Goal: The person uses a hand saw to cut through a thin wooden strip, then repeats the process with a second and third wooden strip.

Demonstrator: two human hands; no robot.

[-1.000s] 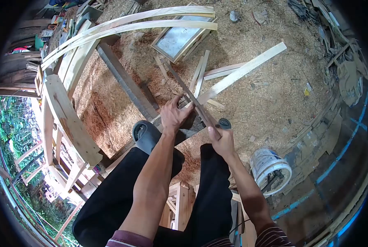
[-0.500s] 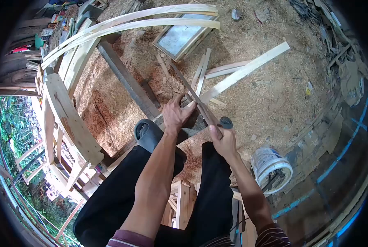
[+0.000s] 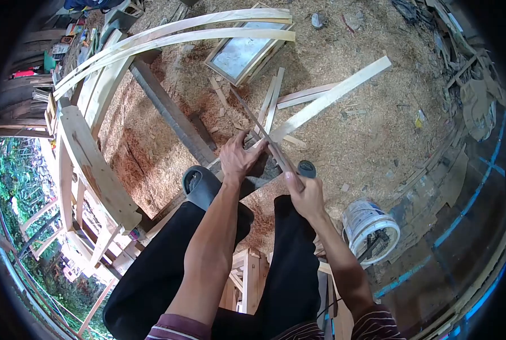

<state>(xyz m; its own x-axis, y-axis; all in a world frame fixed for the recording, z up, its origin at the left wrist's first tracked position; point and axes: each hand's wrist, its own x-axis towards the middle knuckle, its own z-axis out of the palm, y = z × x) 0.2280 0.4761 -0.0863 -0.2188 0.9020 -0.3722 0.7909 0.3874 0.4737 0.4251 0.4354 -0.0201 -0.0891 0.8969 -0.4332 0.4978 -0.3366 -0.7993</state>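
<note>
My right hand is closed around the handle end of a handsaw, seen almost edge-on. Its narrow blade slants away to the upper left. My left hand is just left of the blade, its fingers bent over and gripping the near end of a wooden strip. The pale length of that wooden strip stretches to the upper right beyond the saw. Beneath my hands lies a dark support beam, with my sandalled foot beside it. My fingers hide where blade and wood meet.
Shavings cover the ground. Loose offcuts and a framed panel lie ahead. Long curved strips and a thick plank stand at the left. A white bucket holding dark items is near my right forearm.
The view has shifted slightly, so the surroundings sit a little further left. Both hands keep their grips, and the saw stays at nearly the same place and angle.
</note>
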